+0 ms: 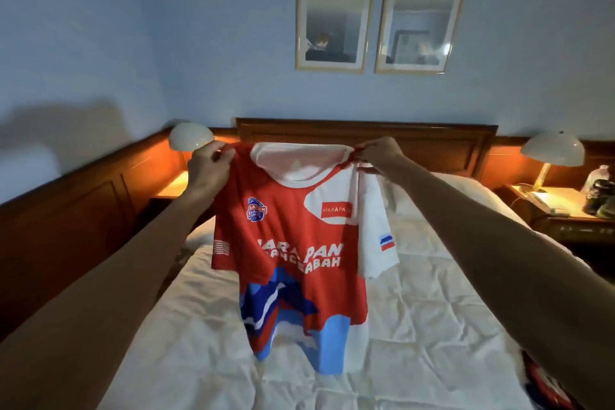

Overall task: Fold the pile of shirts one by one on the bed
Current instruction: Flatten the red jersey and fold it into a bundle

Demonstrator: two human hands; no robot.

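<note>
At the bed's [416, 326] near right edge, a bit of red, white and blue cloth [545, 386] shows from under the right forearm; too little shows to tell what it is. The bed's white cover lies creased across its near half.

Above the middle of the bed hangs a red shirt [289, 230], held up by its shoulders with its hem just reaching the cover. The left grip [208, 166] pinches the shirt's left shoulder, fingers curled on the cloth; the right grip [379, 153] pinches the right shoulder beside the white collar. The shirt has a white sleeve on the right bearing a small blue, white and red flag, and blue and light-blue waves at the bottom. A white patch on the chest holds a red box reading "HARAPAN". Larger white letters across the middle read "HARAPAN", with a partly creased second line ending in "ABAH". A round blue badge sits on the other chest side, its text too small to read.

Beyond stands the wooden headboard [366, 136], with a lit lamp [191, 136] at each far corner, and two framed pictures [336, 15] on the wall.
</note>
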